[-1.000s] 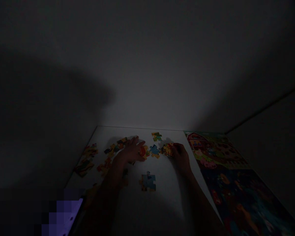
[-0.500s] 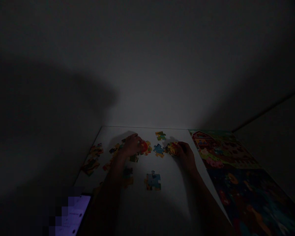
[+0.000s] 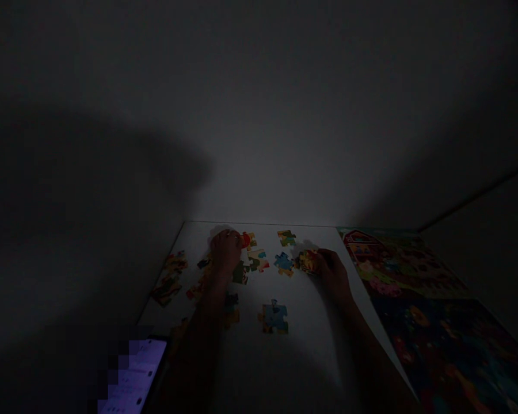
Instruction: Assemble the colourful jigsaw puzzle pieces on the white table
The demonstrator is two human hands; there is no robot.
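We look down on a dim scene, with a white tabletop [image 3: 297,356] under a pale wall [image 3: 259,126]. The left hand [image 3: 225,250] sits over the upper middle of the table, its fingers curled and narrow, with the fingertips [image 3: 235,236] right beside a red-orange puzzle piece [image 3: 246,240]; we cannot tell whether that hand grips anything. The right hand [image 3: 333,275] lies further right, its fingers closed narrowly on a yellow and red puzzle piece [image 3: 307,261], which it seems to hold against the tabletop. Just left of that piece lies a blue puzzle piece [image 3: 284,263], and a green and yellow puzzle piece [image 3: 286,237] sits above it near the far edge. A multicoloured puzzle piece [image 3: 258,260] lies between the blue one and the left hand, and a dark green puzzle piece [image 3: 240,272] lies just below the left fingers. Nearer us is a blue joined puzzle section [image 3: 274,318], well apart from both hands. More loose pieces [image 3: 167,289] are scattered along the left side of the table. To the right, a printed farm picture [image 3: 397,264] with a red barn meets a dark undersea picture [image 3: 449,356], both lying beside the white surface. At the lower left, a phone [image 3: 133,371] glows, its screen partly pixelated.
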